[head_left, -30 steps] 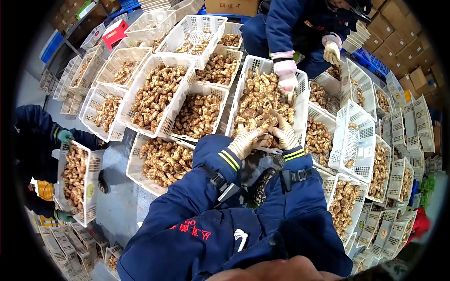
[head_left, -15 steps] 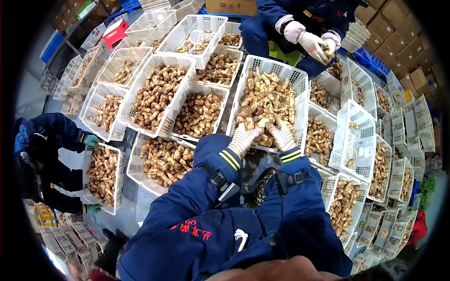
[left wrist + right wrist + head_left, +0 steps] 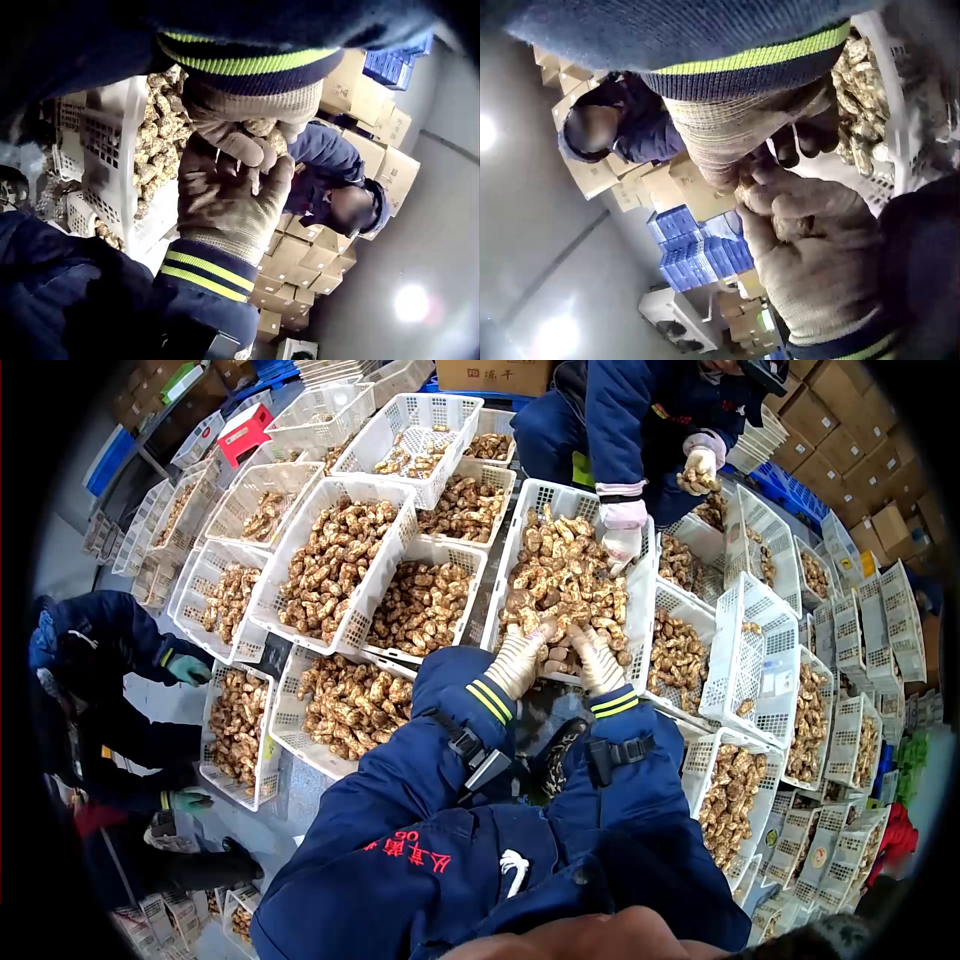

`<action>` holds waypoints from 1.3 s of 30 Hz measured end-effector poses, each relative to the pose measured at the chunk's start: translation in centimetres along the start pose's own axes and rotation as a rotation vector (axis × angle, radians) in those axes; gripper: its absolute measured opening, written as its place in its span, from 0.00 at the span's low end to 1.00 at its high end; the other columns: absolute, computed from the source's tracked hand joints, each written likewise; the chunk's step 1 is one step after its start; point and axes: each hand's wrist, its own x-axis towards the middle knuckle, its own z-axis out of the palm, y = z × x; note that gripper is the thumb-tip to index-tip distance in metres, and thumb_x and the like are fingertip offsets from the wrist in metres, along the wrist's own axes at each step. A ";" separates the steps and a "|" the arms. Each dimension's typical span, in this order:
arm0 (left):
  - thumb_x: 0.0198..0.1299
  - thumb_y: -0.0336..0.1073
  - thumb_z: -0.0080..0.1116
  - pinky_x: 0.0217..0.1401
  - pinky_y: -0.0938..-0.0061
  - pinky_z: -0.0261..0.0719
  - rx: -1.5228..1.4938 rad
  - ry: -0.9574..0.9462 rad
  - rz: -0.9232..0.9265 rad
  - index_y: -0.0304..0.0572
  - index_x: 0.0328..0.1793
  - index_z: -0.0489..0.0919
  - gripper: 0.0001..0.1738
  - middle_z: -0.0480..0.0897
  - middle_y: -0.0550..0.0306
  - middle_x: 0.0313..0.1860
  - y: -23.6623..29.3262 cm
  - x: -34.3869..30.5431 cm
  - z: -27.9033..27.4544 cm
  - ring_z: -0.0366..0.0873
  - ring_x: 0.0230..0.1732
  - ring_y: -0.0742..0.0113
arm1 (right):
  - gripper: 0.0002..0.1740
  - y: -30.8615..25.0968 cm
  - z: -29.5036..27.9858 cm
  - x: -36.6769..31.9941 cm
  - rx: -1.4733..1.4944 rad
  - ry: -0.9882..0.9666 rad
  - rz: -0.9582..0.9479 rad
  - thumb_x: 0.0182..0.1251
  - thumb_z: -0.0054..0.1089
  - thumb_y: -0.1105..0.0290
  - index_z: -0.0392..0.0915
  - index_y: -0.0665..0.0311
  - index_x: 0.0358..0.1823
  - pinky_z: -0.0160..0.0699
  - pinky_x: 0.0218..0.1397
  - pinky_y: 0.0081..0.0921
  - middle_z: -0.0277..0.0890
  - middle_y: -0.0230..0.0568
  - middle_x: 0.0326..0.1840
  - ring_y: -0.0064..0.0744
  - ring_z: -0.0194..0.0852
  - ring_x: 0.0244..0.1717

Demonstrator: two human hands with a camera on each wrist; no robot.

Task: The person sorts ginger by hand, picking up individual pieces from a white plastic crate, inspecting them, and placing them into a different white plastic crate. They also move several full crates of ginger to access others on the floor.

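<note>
My gloved left hand [image 3: 517, 660] and right hand [image 3: 600, 663] meet over the near end of a white crate [image 3: 648, 575] full of brown-and-cream mushrooms [image 3: 570, 560]. In the right wrist view, the left hand [image 3: 821, 255] has its fingers curled round a mushroom [image 3: 791, 227]. The right hand [image 3: 727, 139] faces it, thumb against a pale bit of mushroom [image 3: 742, 192] between the hands. More mushroom [image 3: 261, 127] shows between the fingers in the left wrist view, partly covered by the gloves.
Opposite, a person's gloved hand [image 3: 622, 545] reaches into the same crate; their other hand [image 3: 700, 468] holds mushrooms. Crates of mushrooms [image 3: 340, 565] crowd both sides. On the left, another person's green-gloved hand [image 3: 188, 669] is beside a filled crate [image 3: 240, 730]. Cardboard boxes [image 3: 850, 450] are stacked behind.
The left-hand person's crate has moved right to stand beside the others, and their hands have come off it. The person opposite brought both hands together, then reached back into the crate. My hands stay close together.
</note>
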 end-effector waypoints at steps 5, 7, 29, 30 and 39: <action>0.65 0.48 0.57 0.33 0.77 0.80 0.112 -0.074 0.020 0.46 0.62 0.73 0.23 0.82 0.61 0.41 0.3 -0.4 0.0 0.80 0.34 0.73 | 0.17 -0.5 0.4 0.0 0.273 -0.045 0.033 0.66 0.60 0.63 0.72 0.59 0.54 0.80 0.42 0.28 0.76 0.33 0.40 0.27 0.76 0.40; 0.66 0.46 0.57 0.37 0.75 0.81 0.109 -0.090 -0.052 0.47 0.62 0.72 0.22 0.82 0.60 0.41 0.4 -0.2 0.1 0.81 0.36 0.72 | 0.19 -1.4 0.4 0.2 0.183 0.091 -0.064 0.67 0.58 0.63 0.69 0.60 0.56 0.81 0.38 0.25 0.74 0.33 0.40 0.25 0.75 0.37; 0.63 0.42 0.60 0.23 0.81 0.67 0.138 -0.020 0.362 0.41 0.52 0.71 0.18 0.73 0.66 0.26 5.2 -4.1 -4.2 0.68 0.23 0.77 | 0.32 2.4 -3.3 3.5 0.011 0.282 -0.056 0.66 0.60 0.59 0.60 0.65 0.66 0.84 0.42 0.30 0.70 0.44 0.58 0.36 0.74 0.51; 0.62 0.44 0.61 0.23 0.81 0.66 0.135 0.004 0.351 0.41 0.55 0.72 0.21 0.72 0.67 0.26 6.5 -5.4 -5.4 0.67 0.22 0.77 | 0.33 2.5 -3.3 4.0 -0.015 0.268 -0.021 0.65 0.61 0.59 0.60 0.65 0.66 0.84 0.42 0.31 0.69 0.44 0.59 0.36 0.72 0.53; 0.62 0.55 0.59 0.24 0.80 0.67 0.210 0.463 0.311 0.45 0.43 0.73 0.21 0.72 0.66 0.25 5.1 -14.9 -20.4 0.69 0.25 0.76 | 0.29 2.9 -1.0 4.1 -0.052 0.377 -0.012 0.66 0.61 0.57 0.65 0.62 0.63 0.83 0.37 0.30 0.73 0.40 0.49 0.33 0.73 0.47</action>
